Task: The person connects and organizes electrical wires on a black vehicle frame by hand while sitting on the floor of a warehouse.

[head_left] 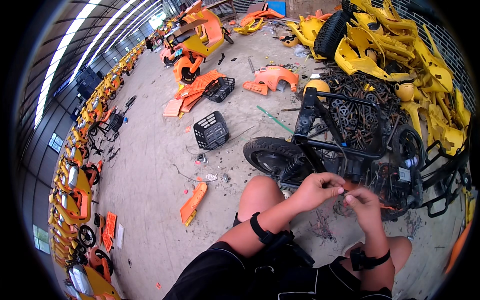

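My left hand and my right hand are close together, low over a stripped black scooter frame. Thumb and fingers of each are pinched on something small and thin that I cannot make out. Beneath and around them lie the frame's dark innards, thin wires and an orange-red part. A silver box is on the frame to the right. The frame's rear wheel with a black spring shock is to the left of my hands.
Yellow body panels and dark metal parts are heaped behind the frame. Black crates and orange panels lie on the concrete floor. An orange-yellow scooter stands farther back; a long row of scooters lines the left.
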The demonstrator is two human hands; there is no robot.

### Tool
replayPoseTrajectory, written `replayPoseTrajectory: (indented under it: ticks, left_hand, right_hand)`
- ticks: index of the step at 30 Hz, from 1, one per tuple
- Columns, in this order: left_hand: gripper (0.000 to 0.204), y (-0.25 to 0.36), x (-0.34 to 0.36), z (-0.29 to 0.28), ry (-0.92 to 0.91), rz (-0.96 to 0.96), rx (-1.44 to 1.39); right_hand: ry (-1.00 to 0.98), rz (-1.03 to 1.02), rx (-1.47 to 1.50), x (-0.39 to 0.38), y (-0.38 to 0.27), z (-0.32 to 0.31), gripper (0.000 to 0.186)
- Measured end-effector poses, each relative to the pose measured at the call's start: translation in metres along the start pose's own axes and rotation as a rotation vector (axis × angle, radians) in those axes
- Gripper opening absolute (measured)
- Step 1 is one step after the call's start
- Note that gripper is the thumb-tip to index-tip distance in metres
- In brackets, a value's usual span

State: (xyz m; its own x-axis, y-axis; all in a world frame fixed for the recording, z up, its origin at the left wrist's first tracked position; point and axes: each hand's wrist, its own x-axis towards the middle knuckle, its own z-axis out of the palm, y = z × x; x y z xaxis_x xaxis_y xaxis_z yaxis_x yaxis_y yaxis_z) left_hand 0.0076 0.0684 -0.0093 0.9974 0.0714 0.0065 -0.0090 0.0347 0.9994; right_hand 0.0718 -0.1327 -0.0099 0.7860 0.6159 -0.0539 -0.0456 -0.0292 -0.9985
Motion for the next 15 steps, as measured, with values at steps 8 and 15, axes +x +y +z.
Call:
replayPoseTrajectory:
  ticks: [8,15]
  left_hand:
    - [0.019,-0.0006,0.0002,0.0008,-0.074,0.050,0.088]
    - [0.019,-0.0057,0.0020,-0.0007,-0.084,0.076,0.118]
  right_hand:
    - [-0.017,0.043,-0.041,0.0004,-0.0054,0.0094,0.008]
    - [-0.004,-0.035,-0.245,0.0015,0.0024,0.0080,0.007]
